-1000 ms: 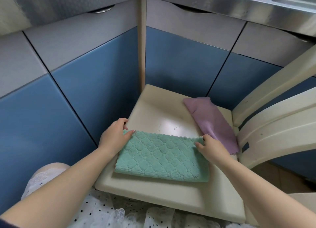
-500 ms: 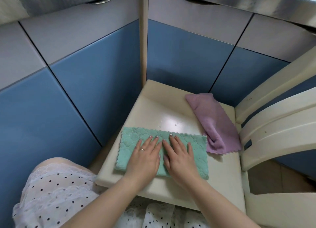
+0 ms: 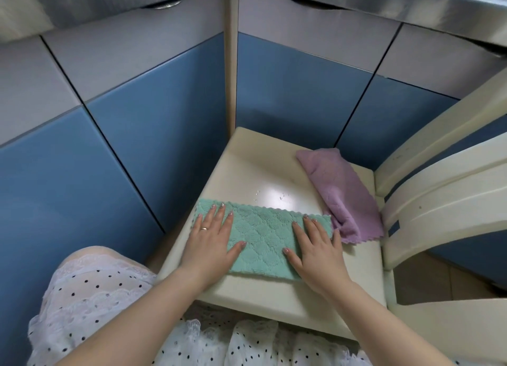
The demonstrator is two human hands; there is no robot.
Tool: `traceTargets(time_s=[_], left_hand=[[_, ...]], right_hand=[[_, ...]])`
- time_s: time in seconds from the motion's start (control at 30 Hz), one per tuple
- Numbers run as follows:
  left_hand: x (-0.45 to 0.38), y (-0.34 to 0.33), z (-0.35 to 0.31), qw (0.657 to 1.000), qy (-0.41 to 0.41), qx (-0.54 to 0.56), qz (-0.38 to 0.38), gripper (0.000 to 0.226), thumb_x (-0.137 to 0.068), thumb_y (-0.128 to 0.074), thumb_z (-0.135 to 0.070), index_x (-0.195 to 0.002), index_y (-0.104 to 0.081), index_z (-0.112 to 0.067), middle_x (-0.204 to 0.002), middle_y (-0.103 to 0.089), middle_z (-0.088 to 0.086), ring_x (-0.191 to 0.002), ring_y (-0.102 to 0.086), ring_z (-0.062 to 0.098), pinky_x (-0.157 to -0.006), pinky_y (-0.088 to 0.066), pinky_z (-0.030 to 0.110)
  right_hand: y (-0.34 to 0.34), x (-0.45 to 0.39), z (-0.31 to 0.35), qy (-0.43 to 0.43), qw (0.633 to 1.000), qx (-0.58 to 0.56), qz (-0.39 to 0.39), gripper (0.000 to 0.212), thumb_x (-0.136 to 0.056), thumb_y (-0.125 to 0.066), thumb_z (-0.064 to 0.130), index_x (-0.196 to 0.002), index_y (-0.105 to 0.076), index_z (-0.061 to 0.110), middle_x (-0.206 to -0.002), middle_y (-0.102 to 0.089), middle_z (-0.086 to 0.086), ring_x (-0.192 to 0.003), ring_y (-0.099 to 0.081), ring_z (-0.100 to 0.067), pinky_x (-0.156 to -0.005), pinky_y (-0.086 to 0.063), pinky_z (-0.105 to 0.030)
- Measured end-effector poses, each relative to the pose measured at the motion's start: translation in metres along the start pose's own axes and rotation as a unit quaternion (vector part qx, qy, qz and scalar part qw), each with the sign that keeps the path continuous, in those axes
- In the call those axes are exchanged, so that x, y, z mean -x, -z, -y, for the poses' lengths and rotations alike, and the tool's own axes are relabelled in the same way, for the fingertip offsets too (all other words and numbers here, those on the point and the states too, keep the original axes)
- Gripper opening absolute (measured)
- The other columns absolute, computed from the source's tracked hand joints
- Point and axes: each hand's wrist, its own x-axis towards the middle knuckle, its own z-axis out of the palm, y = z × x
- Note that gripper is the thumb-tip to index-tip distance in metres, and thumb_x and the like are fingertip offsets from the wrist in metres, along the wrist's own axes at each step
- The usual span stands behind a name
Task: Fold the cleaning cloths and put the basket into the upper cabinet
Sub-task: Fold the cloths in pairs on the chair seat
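A folded green quilted cloth [image 3: 263, 236] lies flat on the cream seat of a chair [image 3: 260, 173]. My left hand [image 3: 211, 242] presses flat on the cloth's left end with straight fingers. My right hand [image 3: 318, 247] presses flat on its right end, fingers spread. A folded purple cloth [image 3: 340, 192] lies at the seat's right side, touching the green cloth's right edge. No basket is in view.
Blue and grey lower cabinet doors [image 3: 153, 113] form a corner behind the seat. The chair's cream curved backrest [image 3: 444, 179] rises on the right. A steel counter edge [image 3: 411, 3] runs along the top. My white dotted dress [image 3: 109, 297] covers the near foreground.
A second ago each hand pinched a top corner of the green cloth. Then both pressed flat at its middle. Now they have slid apart to its two ends.
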Motion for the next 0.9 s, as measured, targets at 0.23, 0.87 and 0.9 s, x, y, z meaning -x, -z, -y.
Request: traceTargets(time_s=[0.23,0.87,0.9], left_hand=[[0.047,-0.010,-0.040,0.973,-0.227,-0.041,-0.007,0.053,-0.099,-0.018,-0.039,-0.128,-0.057,-0.017,-0.134,-0.056,0.000,-0.127,-0.050,0.016,-0.104,-0.039,0.047],[0.037,0.014,0.052,0.968,-0.230,-0.087,0.059,0.067,-0.084,-0.004,-0.046,-0.149,-0.011,-0.034,-0.157,0.000,-0.013,-0.146,0.004,0.010,-0.113,0.017,0.038],[0.040,0.014,0.052,0.963,-0.248,-0.087,0.059,0.066,-0.085,-0.011,-0.045,-0.150,-0.008,-0.033,-0.156,0.006,-0.012,-0.144,0.012,0.009,-0.112,0.020,0.037]], right_hand=[[0.022,-0.015,0.020,0.170,0.985,0.021,-0.007,0.061,-0.084,-0.014,0.032,-0.136,-0.046,0.030,-0.145,-0.043,0.002,-0.135,-0.040,-0.021,-0.108,-0.012,-0.063],[0.006,0.047,0.017,0.235,0.969,-0.020,-0.077,0.042,-0.081,-0.039,0.032,-0.114,-0.064,0.032,-0.099,-0.063,0.007,-0.091,-0.061,-0.018,-0.084,-0.051,-0.036],[0.006,0.048,0.012,0.250,0.965,-0.026,-0.076,0.046,-0.081,-0.036,0.032,-0.121,-0.060,0.032,-0.112,-0.061,0.006,-0.104,-0.058,-0.018,-0.092,-0.048,-0.038]])
